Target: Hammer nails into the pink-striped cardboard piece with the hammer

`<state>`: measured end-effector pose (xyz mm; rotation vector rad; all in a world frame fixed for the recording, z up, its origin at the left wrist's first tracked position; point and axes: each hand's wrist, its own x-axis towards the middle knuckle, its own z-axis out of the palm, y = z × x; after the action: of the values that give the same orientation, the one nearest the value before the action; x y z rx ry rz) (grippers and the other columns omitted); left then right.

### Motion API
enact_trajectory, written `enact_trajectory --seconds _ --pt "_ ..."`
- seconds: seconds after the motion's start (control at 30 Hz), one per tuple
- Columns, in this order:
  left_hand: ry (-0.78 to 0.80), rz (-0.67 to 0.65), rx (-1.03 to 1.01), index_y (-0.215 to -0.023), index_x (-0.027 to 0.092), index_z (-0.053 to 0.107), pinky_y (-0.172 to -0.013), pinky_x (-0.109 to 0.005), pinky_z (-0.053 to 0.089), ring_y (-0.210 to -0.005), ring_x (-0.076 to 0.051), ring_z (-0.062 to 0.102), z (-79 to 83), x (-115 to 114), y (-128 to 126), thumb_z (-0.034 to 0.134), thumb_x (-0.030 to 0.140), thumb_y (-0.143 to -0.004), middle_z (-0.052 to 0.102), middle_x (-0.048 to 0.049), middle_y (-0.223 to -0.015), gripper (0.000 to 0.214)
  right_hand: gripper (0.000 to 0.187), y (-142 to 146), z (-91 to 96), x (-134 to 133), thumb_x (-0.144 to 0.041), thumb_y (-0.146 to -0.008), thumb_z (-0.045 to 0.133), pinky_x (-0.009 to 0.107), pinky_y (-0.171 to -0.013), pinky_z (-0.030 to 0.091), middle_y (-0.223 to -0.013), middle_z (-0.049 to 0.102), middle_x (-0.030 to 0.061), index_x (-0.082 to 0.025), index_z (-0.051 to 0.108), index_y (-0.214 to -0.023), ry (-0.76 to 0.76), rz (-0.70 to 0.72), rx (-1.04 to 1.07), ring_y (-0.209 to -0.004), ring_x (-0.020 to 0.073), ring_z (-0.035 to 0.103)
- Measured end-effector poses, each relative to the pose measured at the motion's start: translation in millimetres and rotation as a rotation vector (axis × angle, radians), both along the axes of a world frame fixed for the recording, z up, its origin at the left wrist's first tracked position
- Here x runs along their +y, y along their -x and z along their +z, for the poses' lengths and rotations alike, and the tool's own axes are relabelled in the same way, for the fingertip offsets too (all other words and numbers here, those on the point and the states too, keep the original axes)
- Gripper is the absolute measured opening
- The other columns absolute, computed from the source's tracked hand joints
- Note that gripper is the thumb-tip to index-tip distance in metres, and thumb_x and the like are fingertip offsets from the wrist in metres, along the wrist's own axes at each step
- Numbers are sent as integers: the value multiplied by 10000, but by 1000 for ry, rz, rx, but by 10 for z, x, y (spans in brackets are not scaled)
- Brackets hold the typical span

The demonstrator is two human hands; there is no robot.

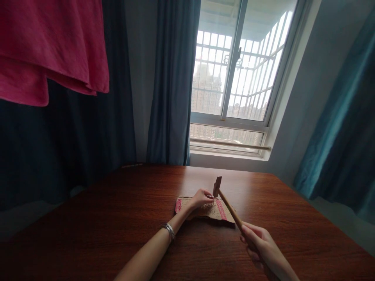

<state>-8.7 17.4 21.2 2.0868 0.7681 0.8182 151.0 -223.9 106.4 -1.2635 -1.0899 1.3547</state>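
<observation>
The left hand [200, 198] is rested on the dotted board [182, 205] at mid-table, fingertips bunched together; whether anything is pinched cannot be told. The hammer [230, 208] is gripped at its handle's near end by the right hand [259, 242], fingers wrapped tight, head raised just above the board.

1. No writing, number, brand or sign can be read anywhere in the view.
2. The flat tan board with pink patterned strips along two edges [213, 212], lying on the dark reddish wooden counter [117, 218], carries only rows of small dots. Any marks among them are too small to tell.
3. The small hammer with a light wooden handle [230, 208] looks plain on both head and handle. No stamp or label can be made out on it.
</observation>
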Motion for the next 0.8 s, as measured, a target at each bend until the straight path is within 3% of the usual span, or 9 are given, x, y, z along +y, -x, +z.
enact_trajectory --seconds 0.4,0.67,0.8 --pt "-5 -19 -16 -695 90 690 -535 -188 334 -612 -107 494 13 -3 3 617 238 -628 581 -12 -656 179 351 9 -37 -10 -512 -769 511 115 -235 179 -591 407 -63 -171 471 -693 -12 -17 1 -301 -14 262" --pt "31 15 1 -692 91 693 -538 -186 342 -622 -112 505 57 -48 12 636 258 -618 596 -19 -672 192 341 -17 -96 31 -505 -755 533 122 -224 243 -636 435 -57 -172 481 -708 -16 4 19 -297 -15 277" --pt "16 9 -31 -693 88 690 -533 -184 333 -614 -106 499 45 -41 12 634 245 -618 589 -15 -658 183 339 -10 -91 33 -512 -760 521 117 -220 205 -646 432 -55 -174 501 -736 -30 -39 15 -298 -16 270"
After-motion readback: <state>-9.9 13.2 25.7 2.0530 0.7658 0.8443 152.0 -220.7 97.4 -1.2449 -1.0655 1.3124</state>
